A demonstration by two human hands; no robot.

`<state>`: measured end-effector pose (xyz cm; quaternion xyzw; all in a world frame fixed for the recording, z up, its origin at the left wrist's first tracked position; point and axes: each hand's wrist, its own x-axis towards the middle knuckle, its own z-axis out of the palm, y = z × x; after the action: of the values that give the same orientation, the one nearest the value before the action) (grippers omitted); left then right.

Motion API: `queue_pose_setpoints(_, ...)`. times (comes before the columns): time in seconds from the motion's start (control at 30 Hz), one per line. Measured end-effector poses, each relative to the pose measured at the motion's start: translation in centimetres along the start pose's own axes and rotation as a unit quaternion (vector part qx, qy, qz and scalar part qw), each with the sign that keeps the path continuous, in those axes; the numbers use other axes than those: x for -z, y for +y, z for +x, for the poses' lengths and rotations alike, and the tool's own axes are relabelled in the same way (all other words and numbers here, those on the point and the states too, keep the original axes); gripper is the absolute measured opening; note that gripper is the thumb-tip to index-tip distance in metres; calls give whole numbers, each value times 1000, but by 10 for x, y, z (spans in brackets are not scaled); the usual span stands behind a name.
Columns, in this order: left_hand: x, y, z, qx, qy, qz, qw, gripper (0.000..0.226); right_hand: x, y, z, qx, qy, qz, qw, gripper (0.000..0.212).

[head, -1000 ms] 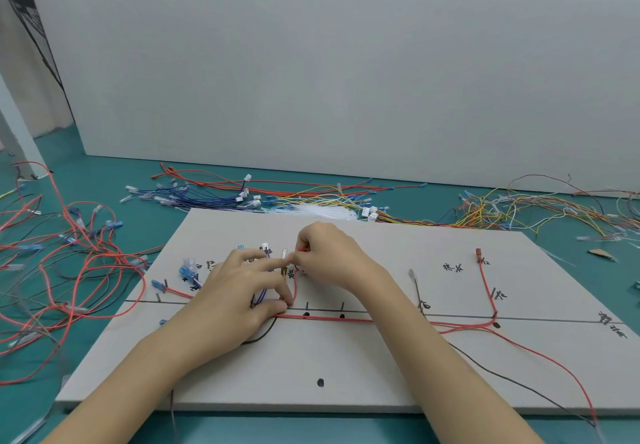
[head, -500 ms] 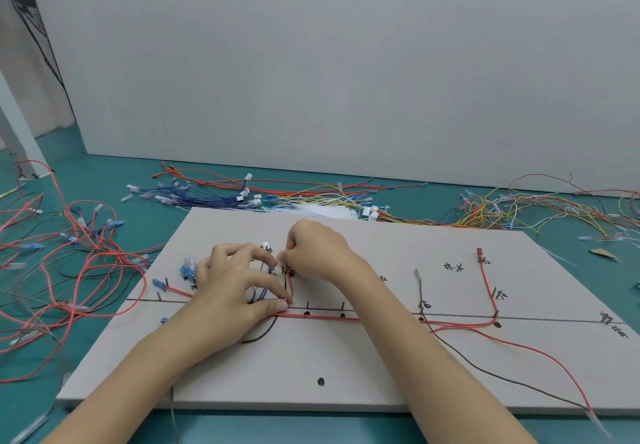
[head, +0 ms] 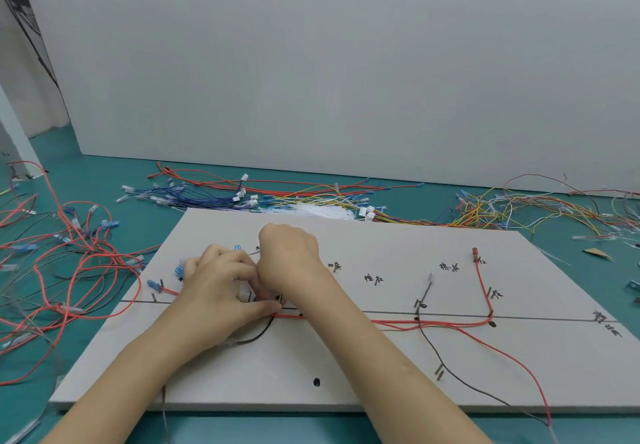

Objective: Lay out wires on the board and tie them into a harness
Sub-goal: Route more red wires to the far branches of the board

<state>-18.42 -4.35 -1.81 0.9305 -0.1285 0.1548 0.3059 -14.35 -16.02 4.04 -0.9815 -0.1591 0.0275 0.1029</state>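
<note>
Hands shifted left | left hand (head: 221, 291) pinching red wire (head: 391, 322) | right hand (head: 289, 256) curled, grip contents unclear

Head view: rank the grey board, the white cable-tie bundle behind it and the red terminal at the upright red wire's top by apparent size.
1. Grey board, by far largest.
2. White cable-tie bundle.
3. Red terminal, smallest.
The bundle lies farther away, so its true size is understated.
</note>
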Motion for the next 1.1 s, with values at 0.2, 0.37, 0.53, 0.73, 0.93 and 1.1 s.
queue_pose_setpoints(0.2,13,1,-3,-37,-13,-75,996,34,-2,-13,-14,37,4,-42,998,12)
queue_pose_setpoints(0.37,22,-4,0,-9,-4,-105,994,18,-4,-20,-19,57,10,-103,993,28)
queue_pose_setpoints(0.53,20,-9,3,24,64,-100,993,20,-15,-29,-32,80,2,-132,988,24)
queue_pose_setpoints(0.73,17,-11,3,41,55,-131,989,46,-26,-42,-47,104,-8,-168,980,37)
queue_pose_setpoints(0.93,13,-12,2,11,8,-109,994,35,-32,-37,-53,77,-36,-138,987,40)
queue_pose_setpoints(1.1,5,-11,0,2,-29,-121,992,22,-38,-27,-67,44,-29,-86,995,45)
